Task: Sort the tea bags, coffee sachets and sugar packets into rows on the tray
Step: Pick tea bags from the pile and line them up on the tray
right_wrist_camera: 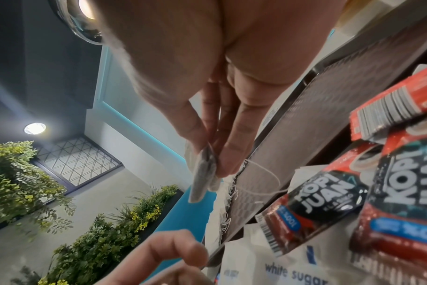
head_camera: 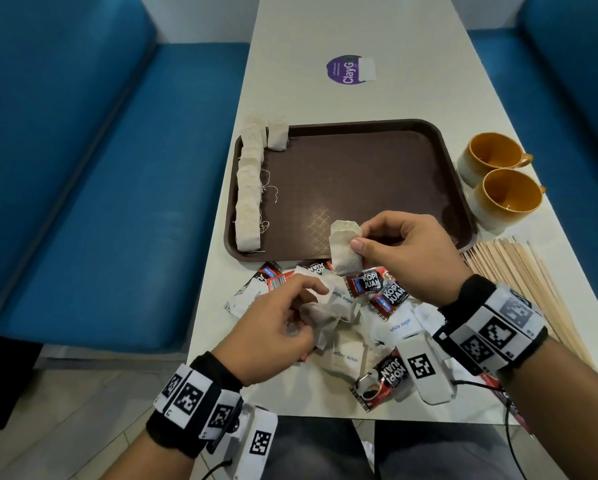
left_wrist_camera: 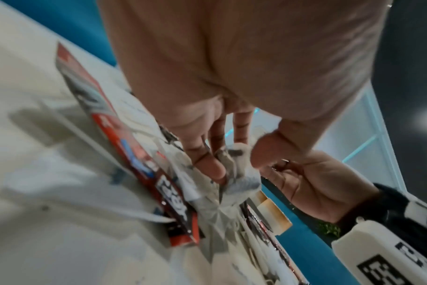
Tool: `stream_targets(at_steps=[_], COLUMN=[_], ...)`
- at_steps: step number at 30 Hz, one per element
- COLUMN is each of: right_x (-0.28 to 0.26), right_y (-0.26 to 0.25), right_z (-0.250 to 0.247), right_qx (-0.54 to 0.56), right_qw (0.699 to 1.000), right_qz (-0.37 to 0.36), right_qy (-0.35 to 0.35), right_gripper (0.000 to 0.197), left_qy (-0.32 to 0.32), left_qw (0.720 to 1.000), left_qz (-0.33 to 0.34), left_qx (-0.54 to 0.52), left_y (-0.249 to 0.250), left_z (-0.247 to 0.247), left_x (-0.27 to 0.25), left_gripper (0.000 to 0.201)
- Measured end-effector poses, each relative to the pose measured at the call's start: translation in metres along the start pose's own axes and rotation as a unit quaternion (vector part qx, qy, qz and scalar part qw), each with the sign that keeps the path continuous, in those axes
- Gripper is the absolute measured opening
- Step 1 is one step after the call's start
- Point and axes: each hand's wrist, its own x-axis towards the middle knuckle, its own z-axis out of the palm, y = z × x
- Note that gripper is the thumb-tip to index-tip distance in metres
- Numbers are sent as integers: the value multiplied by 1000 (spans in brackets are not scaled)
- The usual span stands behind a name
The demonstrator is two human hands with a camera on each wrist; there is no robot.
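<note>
A brown tray (head_camera: 359, 161) lies on the white table, with a row of tea bags (head_camera: 249, 188) down its left side. My right hand (head_camera: 363, 244) pinches one tea bag (head_camera: 342, 247) (right_wrist_camera: 204, 173) above the tray's near edge. My left hand (head_camera: 301, 313) pinches another tea bag (head_camera: 325, 315) (left_wrist_camera: 241, 173) in the loose pile in front of the tray. That pile holds red coffee sachets (head_camera: 387, 296) (right_wrist_camera: 329, 210) and white sugar packets (head_camera: 397, 327) (right_wrist_camera: 288, 270).
Two orange-lined cups (head_camera: 498, 181) stand right of the tray. A bundle of wooden stir sticks (head_camera: 519, 275) lies at the near right. A purple sticker (head_camera: 349, 69) is farther up the table. Blue bench seats (head_camera: 83, 202) flank the table.
</note>
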Motion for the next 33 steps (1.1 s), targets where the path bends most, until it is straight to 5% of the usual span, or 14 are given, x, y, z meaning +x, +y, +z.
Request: stream_targets(at_steps=[5, 15, 25, 33], right_x=[2, 44, 158, 240], right_y=[3, -22, -34, -14], right_z=[1, 9, 42, 65], right_qx=[13, 47, 55, -1], right_qw=[1000, 998, 998, 999], right_qz=[8, 6, 5, 49], right_qy=[-3, -39, -22, -5], right_gripper=[6, 14, 8, 9], left_qy=[35, 81, 170, 163], left_qw=[988, 993, 980, 976], left_qz=[79, 52, -21, -31], left_qx=[127, 68, -98, -141], left_y=[-3, 4, -7, -16], left_z=[-2, -12, -31, -43], left_x=[-2, -1, 5, 9], left_gripper=[25, 20, 35, 36])
